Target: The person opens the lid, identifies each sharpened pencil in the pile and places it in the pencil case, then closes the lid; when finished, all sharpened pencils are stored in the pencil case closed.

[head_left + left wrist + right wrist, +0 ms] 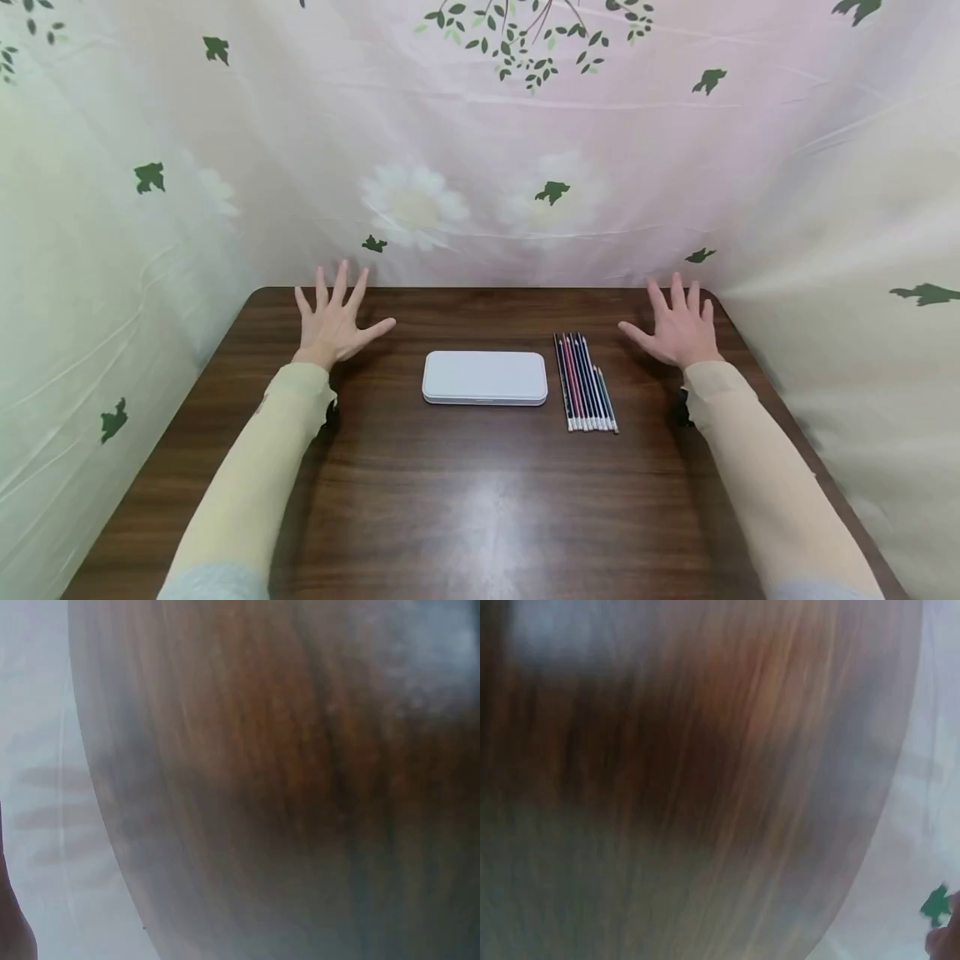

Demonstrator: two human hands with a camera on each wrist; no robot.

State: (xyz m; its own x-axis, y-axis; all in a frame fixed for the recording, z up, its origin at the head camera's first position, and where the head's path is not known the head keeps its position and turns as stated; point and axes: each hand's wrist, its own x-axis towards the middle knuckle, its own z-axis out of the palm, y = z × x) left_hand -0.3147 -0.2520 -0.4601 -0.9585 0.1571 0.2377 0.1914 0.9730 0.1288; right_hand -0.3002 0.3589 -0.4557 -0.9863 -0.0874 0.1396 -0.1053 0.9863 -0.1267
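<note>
A closed white pencil case (485,377) lies at the middle of the table in the head view. Just right of it, several pencils (582,383) lie side by side in a row, mostly dark with a few red, their eraser ends towards me. My left hand (333,325) is spread wide near the far left part of the table, left of the case, holding nothing. On the other side, my right hand (678,329) has its fingers spread too, to the right of the pencils, and holds nothing. Both wrist views show mainly blurred wood.
The dark wooden table (480,492) has its far edge close to a hanging cloth (480,167) printed with flowers, leaves and green birds. More of this cloth hangs along the left and right sides.
</note>
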